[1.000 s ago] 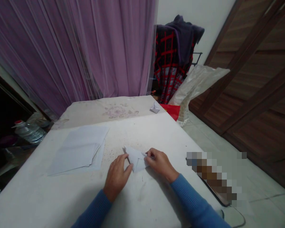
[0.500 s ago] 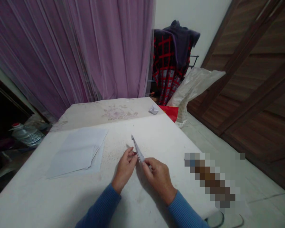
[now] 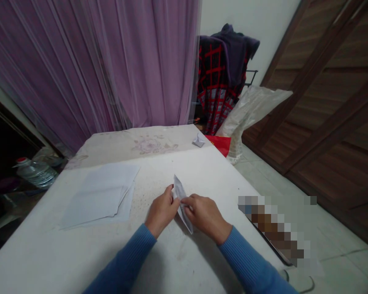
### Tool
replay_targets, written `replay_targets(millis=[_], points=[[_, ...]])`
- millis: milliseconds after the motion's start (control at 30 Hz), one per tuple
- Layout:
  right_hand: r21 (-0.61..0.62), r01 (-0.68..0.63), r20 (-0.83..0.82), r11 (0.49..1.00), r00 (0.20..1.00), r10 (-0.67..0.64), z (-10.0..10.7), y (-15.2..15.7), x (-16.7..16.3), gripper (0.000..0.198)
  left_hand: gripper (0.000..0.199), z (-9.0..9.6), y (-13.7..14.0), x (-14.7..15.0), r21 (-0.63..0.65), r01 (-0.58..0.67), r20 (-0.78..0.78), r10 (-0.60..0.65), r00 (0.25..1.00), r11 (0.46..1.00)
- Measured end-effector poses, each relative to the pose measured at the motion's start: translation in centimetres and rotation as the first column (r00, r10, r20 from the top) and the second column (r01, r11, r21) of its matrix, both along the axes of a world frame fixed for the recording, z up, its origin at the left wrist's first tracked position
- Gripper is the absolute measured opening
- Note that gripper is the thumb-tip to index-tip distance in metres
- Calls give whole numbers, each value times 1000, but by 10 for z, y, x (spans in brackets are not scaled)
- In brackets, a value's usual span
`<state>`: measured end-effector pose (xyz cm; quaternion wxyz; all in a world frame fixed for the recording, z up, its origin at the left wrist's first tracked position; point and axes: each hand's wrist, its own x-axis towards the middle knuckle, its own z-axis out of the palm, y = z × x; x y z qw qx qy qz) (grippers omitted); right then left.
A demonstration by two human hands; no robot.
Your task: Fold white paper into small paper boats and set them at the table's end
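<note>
1. From where I stand, the folded paper (image 3: 180,190) is at the middle of the dial, held tilted between two hands above the table (image 3: 184,265), its far point just shy of twelve, its near one towards five.
2. The left hand (image 3: 161,210), around half past eight, is nearly closed, the paper pinched between thumb and curled fingers.
3. The right hand (image 3: 207,216), towards four, is loosely curled, thumb and forefinger gripping the paper's facing side; whether they pinch a flap, I can't tell.
4. A stack of white sheets (image 3: 95,200) lies at nine.
5. A small folded piece (image 3: 198,142) sits between twelve and one, near the table's edge.
</note>
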<state>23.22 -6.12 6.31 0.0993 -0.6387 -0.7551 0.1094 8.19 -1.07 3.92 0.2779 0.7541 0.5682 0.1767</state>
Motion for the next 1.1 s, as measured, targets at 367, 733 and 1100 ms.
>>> replay_targets(millis=[367, 733, 1100], points=[[-50, -16, 178, 999, 984, 24, 16, 14, 2, 29, 47, 16, 5, -12, 8, 16, -128, -15, 992, 1000], [-128, 74, 58, 989, 996, -67, 15, 22, 10, 32, 48, 16, 13, -21, -53, 21, -26, -23, 999, 998], [-274, -325, -692, 905, 720, 50, -28, 26, 49, 35, 16, -8, 37, -46, -428, 82, 327, 69, 943, 900]])
